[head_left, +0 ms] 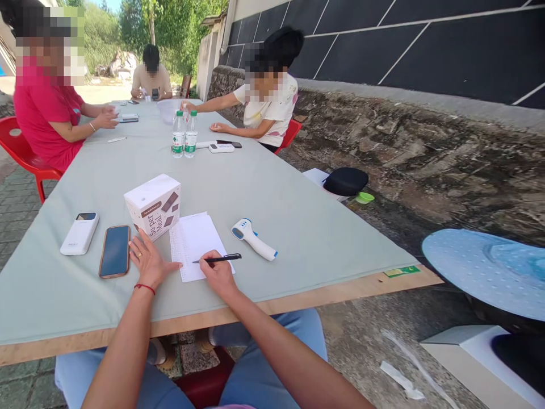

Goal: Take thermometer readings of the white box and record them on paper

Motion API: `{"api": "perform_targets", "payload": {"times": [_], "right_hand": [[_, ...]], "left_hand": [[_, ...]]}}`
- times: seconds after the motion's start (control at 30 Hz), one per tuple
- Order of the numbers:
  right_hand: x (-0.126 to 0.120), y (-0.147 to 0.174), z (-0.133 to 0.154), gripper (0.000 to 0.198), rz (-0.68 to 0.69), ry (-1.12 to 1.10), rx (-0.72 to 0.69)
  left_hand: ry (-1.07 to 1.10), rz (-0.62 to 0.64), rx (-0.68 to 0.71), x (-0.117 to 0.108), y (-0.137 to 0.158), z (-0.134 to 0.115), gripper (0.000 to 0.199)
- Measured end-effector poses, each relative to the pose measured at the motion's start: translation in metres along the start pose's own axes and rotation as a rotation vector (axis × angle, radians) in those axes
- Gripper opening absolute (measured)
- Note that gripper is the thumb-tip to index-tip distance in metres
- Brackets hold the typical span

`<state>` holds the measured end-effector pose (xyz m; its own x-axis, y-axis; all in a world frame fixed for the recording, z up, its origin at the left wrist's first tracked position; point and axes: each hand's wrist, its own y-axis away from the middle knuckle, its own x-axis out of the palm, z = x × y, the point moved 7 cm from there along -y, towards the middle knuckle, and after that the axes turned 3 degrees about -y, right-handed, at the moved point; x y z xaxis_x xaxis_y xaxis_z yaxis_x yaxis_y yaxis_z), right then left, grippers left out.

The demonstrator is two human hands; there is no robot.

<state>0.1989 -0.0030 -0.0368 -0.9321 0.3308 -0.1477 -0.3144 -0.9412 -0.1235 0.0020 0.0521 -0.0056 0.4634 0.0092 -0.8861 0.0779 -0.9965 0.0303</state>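
Observation:
My right hand (218,275) grips a black pen (225,258), its tip over a sheet of paper (200,238) with writing down its left side. Fingers spread, my left hand (147,260) rests between the paper and a smartphone (114,251) in a brown case, its thumb at the sheet's left edge. Just beyond that hand stands a white box (147,199) printed "Super Meal". A white power bank (80,233) lies left of the phone. To the right of the paper is a white and blue infrared thermometer (253,238).
Two water bottles (191,136) stand mid-table, with a white device (221,147) beside them. Three people sit around the far part of the table (298,227). A blue dotted hat (489,267) and a white box (468,352) are at the right.

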Motion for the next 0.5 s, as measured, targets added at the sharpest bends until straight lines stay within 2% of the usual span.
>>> {"api": "perform_targets", "payload": {"times": [0.5], "right_hand": [[-0.0008,0.0009,0.0015,0.017,0.020,0.025,0.019]], "left_hand": [[0.134,-0.056,0.030,0.0027,-0.0042,0.0059,0.156]]}}
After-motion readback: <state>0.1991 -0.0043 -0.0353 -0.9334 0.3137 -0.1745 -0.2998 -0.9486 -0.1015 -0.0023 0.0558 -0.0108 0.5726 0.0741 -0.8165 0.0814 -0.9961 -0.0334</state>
